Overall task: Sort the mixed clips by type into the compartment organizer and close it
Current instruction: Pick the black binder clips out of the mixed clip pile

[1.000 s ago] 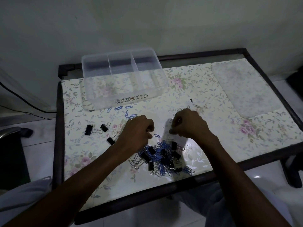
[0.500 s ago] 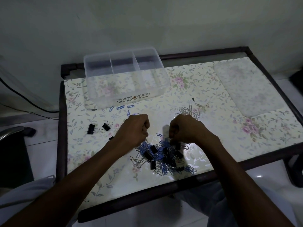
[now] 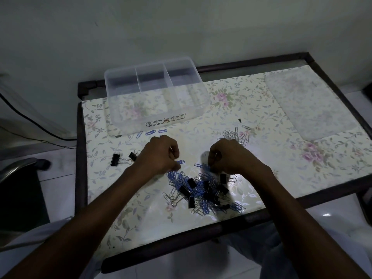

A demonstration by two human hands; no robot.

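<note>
- A plain pale wall (image 3: 181,27) stands behind the dark-framed table (image 3: 332,190) with its floral cover.
- White floor tiles (image 3: 58,168).
- A black cable (image 3: 30,121) at left.
- Dim light.

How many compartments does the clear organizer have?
3, side by side in the organizer: left, middle, right. All look empty; clips are still on the table.

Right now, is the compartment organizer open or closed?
Open. The organizer has no lid on it; its dividers and three empty compartments show from above. A translucent panel, probably its lid, lies on the table's right.
</note>
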